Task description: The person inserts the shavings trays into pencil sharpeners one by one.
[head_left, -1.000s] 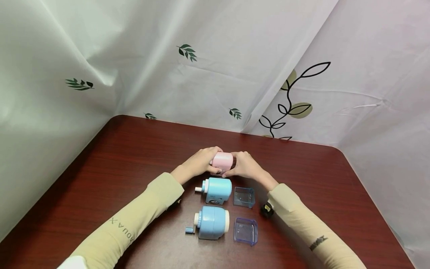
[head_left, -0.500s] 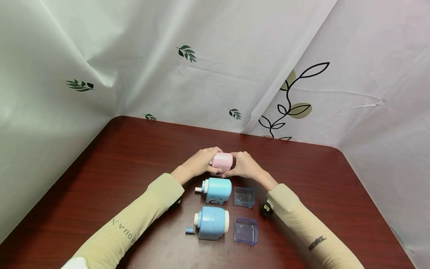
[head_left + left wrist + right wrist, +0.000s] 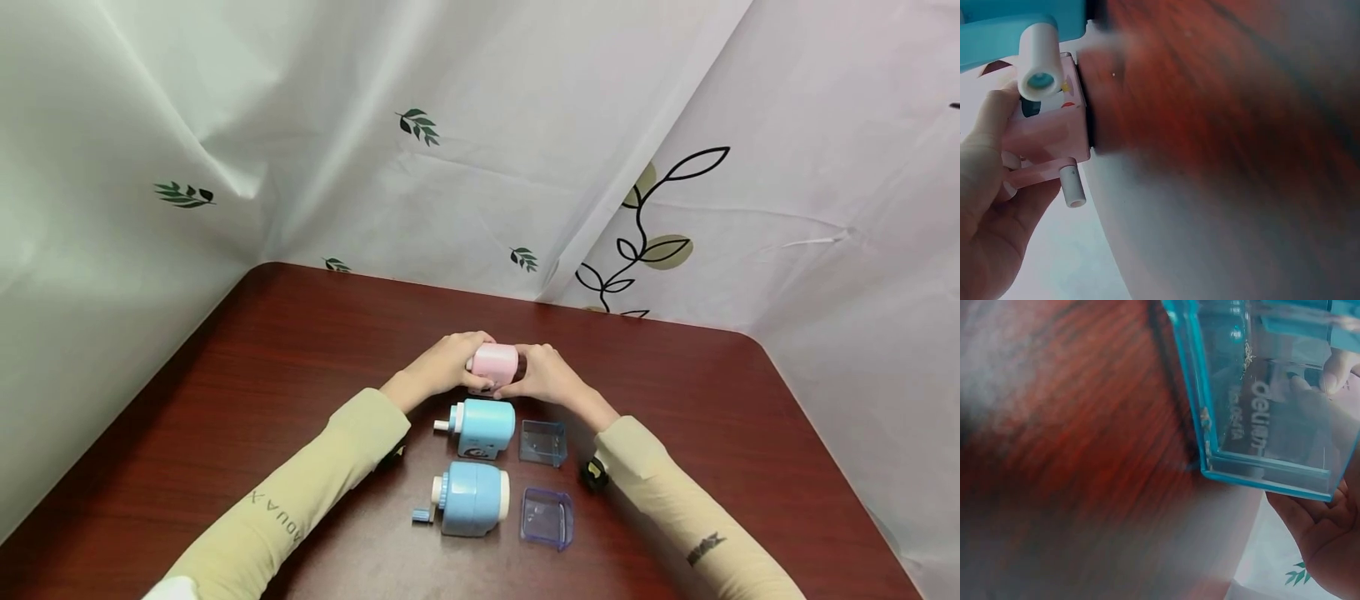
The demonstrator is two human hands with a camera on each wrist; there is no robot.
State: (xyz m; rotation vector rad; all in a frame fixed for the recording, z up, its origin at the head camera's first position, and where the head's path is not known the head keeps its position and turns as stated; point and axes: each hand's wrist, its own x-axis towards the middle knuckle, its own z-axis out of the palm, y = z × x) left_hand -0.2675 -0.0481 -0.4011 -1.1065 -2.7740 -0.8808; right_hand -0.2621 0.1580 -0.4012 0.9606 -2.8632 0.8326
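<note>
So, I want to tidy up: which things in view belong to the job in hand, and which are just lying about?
Job in hand:
pink pencil sharpener
left hand, holding it
right hand, at its other end

Lying about, though perhaps related:
turquoise pencil sharpener
blue pencil sharpener
clear teal drawer
clear purple drawer

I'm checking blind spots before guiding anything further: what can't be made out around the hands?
Head: most of the crank of the boxy pink plastic sharpener, covered by the left hand.
Head: much of its right end, behind the right hand.
Right wrist: part of the right hand, cut off by the picture's edge; its finger contact, partly screened by the clear blue plastic tray.
Left wrist: most of the boxy turquoise plastic sharpener, cut off top left.
</note>
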